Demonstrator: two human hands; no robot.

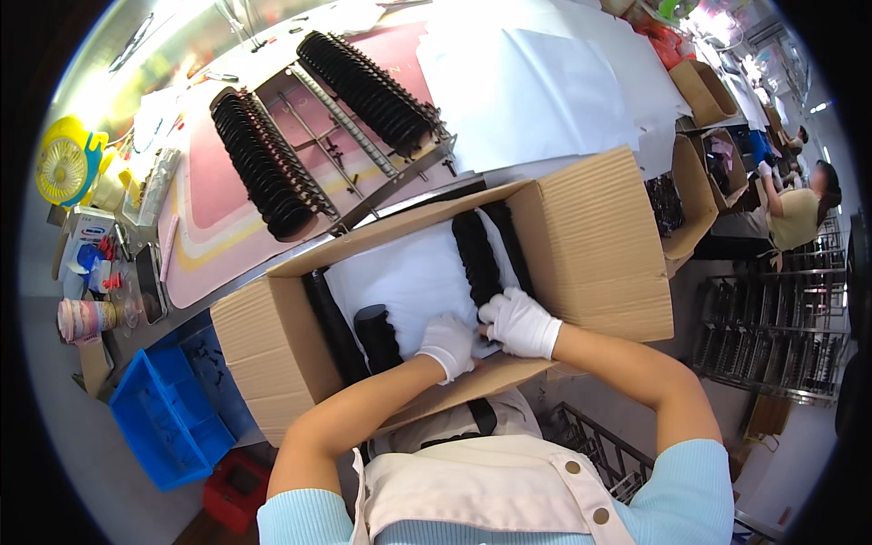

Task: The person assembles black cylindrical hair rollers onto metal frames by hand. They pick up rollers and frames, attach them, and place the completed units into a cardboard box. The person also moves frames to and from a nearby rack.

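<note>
An open cardboard box (599, 245) lies before me, lined with white sheet material (402, 266). Inside it, rows of black, disc-like parts run along both sides. My right hand (521, 323), in a white glove, is at the near end of the right-hand black row (473, 252); its fingertips are partly hidden, so its grip is unclear. Beside it, my left hand (448, 344), also gloved, rests on the white sheet near the box's front wall, its fingers partly hidden. A shorter black row (378, 337) lies left of my left hand.
Beyond the box, a metal rack (368, 204) holding two black rows stands on a pink mat (204, 170). White sheets (524, 95) cover the table at right. A blue bin (167, 422) is at lower left. A co-worker (797, 211) sits far right near other boxes.
</note>
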